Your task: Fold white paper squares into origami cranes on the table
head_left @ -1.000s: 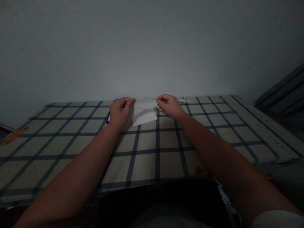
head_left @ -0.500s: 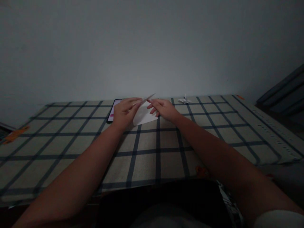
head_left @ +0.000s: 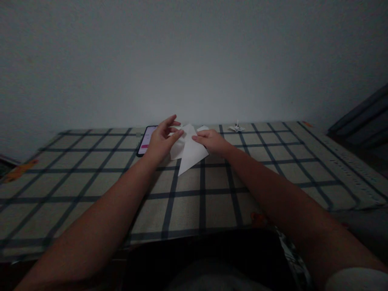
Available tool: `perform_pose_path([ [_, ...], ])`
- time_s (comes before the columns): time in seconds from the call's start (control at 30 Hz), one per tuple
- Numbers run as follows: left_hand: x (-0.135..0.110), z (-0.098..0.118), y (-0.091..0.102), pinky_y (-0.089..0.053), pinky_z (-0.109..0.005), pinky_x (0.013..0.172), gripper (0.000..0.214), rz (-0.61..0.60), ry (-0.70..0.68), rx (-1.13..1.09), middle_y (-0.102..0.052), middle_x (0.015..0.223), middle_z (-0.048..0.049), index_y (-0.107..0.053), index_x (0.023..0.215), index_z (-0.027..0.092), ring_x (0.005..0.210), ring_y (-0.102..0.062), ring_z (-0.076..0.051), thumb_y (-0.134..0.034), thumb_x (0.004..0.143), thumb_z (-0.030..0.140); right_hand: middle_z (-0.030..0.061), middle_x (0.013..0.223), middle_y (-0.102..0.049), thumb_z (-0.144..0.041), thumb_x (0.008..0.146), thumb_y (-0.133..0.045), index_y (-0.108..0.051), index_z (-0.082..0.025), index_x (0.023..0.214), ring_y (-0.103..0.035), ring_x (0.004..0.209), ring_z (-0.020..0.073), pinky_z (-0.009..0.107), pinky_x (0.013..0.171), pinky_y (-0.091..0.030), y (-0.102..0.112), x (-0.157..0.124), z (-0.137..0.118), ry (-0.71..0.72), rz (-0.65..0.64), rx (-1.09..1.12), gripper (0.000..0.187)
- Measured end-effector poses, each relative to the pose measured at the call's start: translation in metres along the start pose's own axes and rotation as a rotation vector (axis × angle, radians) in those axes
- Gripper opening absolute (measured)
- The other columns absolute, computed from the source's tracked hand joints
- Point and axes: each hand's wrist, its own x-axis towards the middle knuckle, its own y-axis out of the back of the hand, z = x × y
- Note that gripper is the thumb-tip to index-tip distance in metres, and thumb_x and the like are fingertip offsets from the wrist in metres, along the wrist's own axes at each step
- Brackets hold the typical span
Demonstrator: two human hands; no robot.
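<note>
A folded white paper (head_left: 194, 150), kite-like with a point toward me, is pinched at its right side by my right hand (head_left: 212, 140), thumb on top. My left hand (head_left: 163, 137) hovers at the paper's left, fingers apart and raised, the thumb tip close to its edge; whether it touches cannot be made out. Beneath the folded piece lies another white sheet (head_left: 176, 152), partly covered by the paper and my left hand.
A phone (head_left: 146, 141) with a lit screen lies left of my left hand. A small folded paper figure (head_left: 237, 127) stands near the wall at right. The checked tablecloth (head_left: 188, 206) covers the table, which meets a plain wall (head_left: 194, 60).
The folded paper has turned from edge-on to face-up, its point now toward me. My left hand has opened and its fingers have lifted; my right hand keeps hold of the paper.
</note>
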Motion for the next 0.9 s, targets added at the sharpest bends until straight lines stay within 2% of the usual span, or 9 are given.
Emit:
perform_pose_path([
  [0.07, 0.0002, 0.0000, -0.0010, -0.049, -0.026, 0.065, 0.047, -0.086, 0.109, -0.044, -0.070, 0.099, -0.0085, -0.069, 0.115, 0.019, 0.074, -0.060, -0.015, -0.070, 0.078, 0.048, 0.0021, 0.070, -0.059, -0.049, 0.082, -0.058, -0.063, -0.013, 0.077, -0.050, 0.060, 0.0118, 0.025, 0.055, -0.036, -0.0015, -0.0010, 0.0002, 0.003, -0.047, -0.017, 0.037],
  [0.13, -0.0014, 0.0027, -0.0015, -0.047, -0.026, 0.062, 0.037, -0.132, 0.161, -0.046, -0.069, 0.082, -0.0056, -0.075, 0.095, 0.017, 0.066, -0.057, -0.014, -0.070, 0.077, 0.048, 0.0020, 0.070, -0.060, -0.049, 0.083, -0.057, -0.063, -0.013, 0.077, -0.051, 0.060, 0.0118, 0.025, 0.055, -0.037, -0.0027, -0.0015, 0.0001, 0.014, -0.077, -0.031, 0.038],
  [0.2, -0.0033, 0.0058, -0.0019, -0.044, -0.026, 0.059, 0.031, -0.127, 0.175, -0.034, -0.065, 0.069, -0.0031, -0.074, 0.079, 0.016, 0.061, -0.054, -0.013, -0.071, 0.076, 0.047, 0.0021, 0.071, -0.060, -0.049, 0.084, -0.056, -0.064, -0.013, 0.079, -0.052, 0.062, 0.0121, 0.025, 0.056, -0.037, -0.0038, -0.0015, -0.0008, 0.031, -0.077, -0.045, 0.038],
  [0.27, -0.0046, 0.0078, -0.0025, -0.043, -0.026, 0.058, 0.027, -0.113, 0.186, -0.023, -0.062, 0.062, -0.0014, -0.072, 0.072, 0.016, 0.057, -0.052, -0.012, -0.072, 0.075, 0.043, 0.0021, 0.073, -0.061, -0.048, 0.083, -0.057, -0.064, -0.013, 0.082, -0.053, 0.064, 0.0122, 0.024, 0.056, -0.037, -0.0052, -0.0011, -0.0024, 0.040, -0.046, -0.038, 0.036],
  [0.4, -0.0053, 0.0089, -0.0047, -0.041, -0.025, 0.056, 0.023, -0.082, 0.222, -0.060, -0.061, 0.061, -0.0003, -0.071, 0.070, 0.017, 0.056, -0.051, -0.012, -0.074, 0.072, 0.039, 0.0011, 0.071, -0.060, -0.045, 0.080, -0.062, -0.062, -0.014, 0.081, -0.053, 0.064, 0.0120, 0.023, 0.056, -0.036, -0.0077, -0.0008, -0.0042, 0.021, 0.007, 0.015, 0.031],
  [0.53, -0.0061, 0.0091, -0.0060, -0.042, -0.025, 0.056, 0.023, -0.115, 0.240, -0.119, -0.065, 0.067, -0.0014, -0.073, 0.074, 0.017, 0.059, -0.053, -0.013, -0.075, 0.070, 0.040, 0.0007, 0.070, -0.059, -0.046, 0.079, -0.063, -0.062, -0.014, 0.081, -0.052, 0.063, 0.0119, 0.024, 0.055, -0.035, -0.0077, -0.0012, -0.0020, 0.027, -0.027, -0.003, 0.031],
  [0.9, -0.0052, 0.0022, -0.0055, -0.039, -0.025, 0.055, 0.025, -0.054, 0.221, 0.003, -0.061, 0.057, -0.0002, -0.073, 0.067, 0.017, 0.056, -0.052, -0.013, -0.074, 0.073, 0.042, 0.0007, 0.071, -0.059, -0.047, 0.080, -0.061, -0.063, -0.014, 0.081, -0.051, 0.065, 0.0119, 0.025, 0.059, -0.035, -0.0087, -0.0025, -0.0036, 0.089, -0.031, -0.050, 0.033],
])
